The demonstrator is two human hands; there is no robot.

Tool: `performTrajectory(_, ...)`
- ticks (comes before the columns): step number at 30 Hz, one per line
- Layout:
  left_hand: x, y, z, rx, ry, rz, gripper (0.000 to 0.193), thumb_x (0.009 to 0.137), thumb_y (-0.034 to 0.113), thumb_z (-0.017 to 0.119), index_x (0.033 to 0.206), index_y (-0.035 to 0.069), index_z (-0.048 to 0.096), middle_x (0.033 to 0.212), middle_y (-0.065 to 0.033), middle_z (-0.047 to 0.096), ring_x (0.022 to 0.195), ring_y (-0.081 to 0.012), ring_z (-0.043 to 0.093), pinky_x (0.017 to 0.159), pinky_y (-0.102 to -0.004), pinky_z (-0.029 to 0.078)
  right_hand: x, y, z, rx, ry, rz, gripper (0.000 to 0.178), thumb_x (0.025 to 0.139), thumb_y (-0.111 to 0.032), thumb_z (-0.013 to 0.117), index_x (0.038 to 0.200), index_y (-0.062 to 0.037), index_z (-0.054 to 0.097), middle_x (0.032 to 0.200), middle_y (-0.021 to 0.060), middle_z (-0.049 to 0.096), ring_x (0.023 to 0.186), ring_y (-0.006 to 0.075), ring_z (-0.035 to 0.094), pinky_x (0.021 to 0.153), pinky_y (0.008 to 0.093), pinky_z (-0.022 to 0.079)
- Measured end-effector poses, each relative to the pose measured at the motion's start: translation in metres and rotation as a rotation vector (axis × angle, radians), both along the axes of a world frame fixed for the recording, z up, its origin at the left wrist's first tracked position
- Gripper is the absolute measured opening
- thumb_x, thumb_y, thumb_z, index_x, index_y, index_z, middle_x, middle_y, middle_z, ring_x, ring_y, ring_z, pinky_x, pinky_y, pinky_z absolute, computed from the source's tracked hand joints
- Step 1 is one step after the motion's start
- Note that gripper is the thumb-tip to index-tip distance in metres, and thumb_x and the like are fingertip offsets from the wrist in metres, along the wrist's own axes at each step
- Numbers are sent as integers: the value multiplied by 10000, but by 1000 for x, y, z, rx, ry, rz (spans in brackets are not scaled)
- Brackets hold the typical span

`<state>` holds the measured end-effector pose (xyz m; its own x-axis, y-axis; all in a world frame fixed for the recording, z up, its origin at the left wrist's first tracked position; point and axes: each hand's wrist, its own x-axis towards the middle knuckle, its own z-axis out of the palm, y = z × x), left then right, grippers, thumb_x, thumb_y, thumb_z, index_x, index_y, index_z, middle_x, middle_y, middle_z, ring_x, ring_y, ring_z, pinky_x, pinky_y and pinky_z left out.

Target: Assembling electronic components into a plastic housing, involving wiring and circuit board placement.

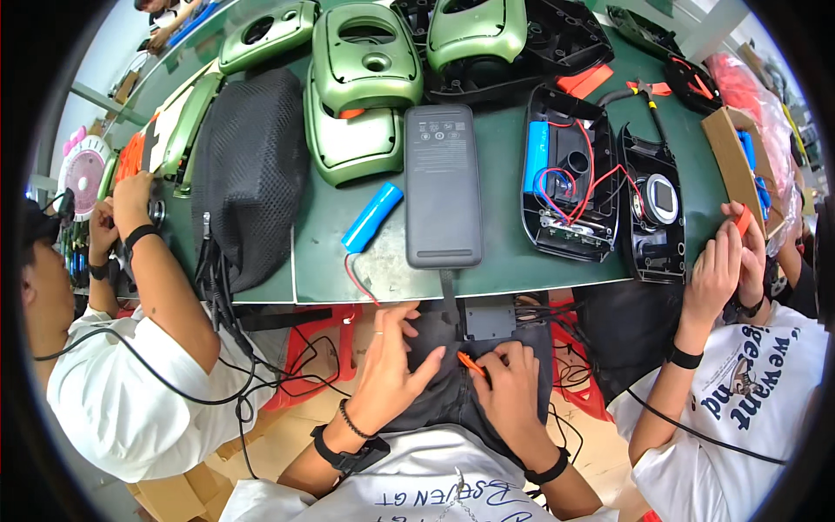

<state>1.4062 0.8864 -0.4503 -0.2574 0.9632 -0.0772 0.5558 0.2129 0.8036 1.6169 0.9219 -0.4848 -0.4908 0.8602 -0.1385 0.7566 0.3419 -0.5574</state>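
My left hand [393, 370] is at the table's front edge, its thumb spread away from the fingers. Its fingertips are close to the red wire of a blue cylindrical battery [372, 217]; I see nothing gripped in it. Over my lap, my right hand [511, 387] is closed around a small slim orange piece [470, 363], mostly covered by the fingers. A dark grey power bank [444, 187] lies in front of me. On its right is an opened black housing [570, 174] with a blue battery and red and blue wires, beside a black half-shell [654, 204] with a round part.
Green shell covers [365, 61] are stacked at the back. A black mesh bag [250, 178] stands to the left, pliers [648, 91] and a cardboard box [739, 170] to the right. A small dark box [490, 324] rests on my lap. People work on both sides; cables hang below.
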Motion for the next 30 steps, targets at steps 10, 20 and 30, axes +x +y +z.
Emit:
performTrajectory(10, -7, -22, 58, 93, -307, -306, 525, 887, 63, 863, 1369, 47, 656, 1224, -118, 718, 999, -208, 710, 831, -327, 575, 20, 9, 70, 342, 547, 58, 276, 773, 99, 818, 1021, -1, 749, 1094, 124, 762, 1001, 324, 757, 856, 402, 628)
performTrajectory(20, 7, 14, 94, 273, -322, -343, 326, 909, 33, 833, 1229, 24, 771, 1163, -142, 761, 971, -228, 745, 814, -323, 598, 18, 20, 118, 311, 606, 43, 339, 782, 62, 877, 1086, -18, 749, 1002, 137, 796, 878, 261, 777, 763, 336, 623)
performTrajectory(30, -6, 92, 142, 622, 307, -376, 499, 715, 138, 940, 1183, 87, 774, 1278, -95, 742, 1156, -324, 722, 973, -447, 550, 53, 102, 155, 544, 492, -57, 296, 845, 134, 765, 1114, 13, 740, 1025, 171, 764, 961, 263, 736, 883, 341, 583)
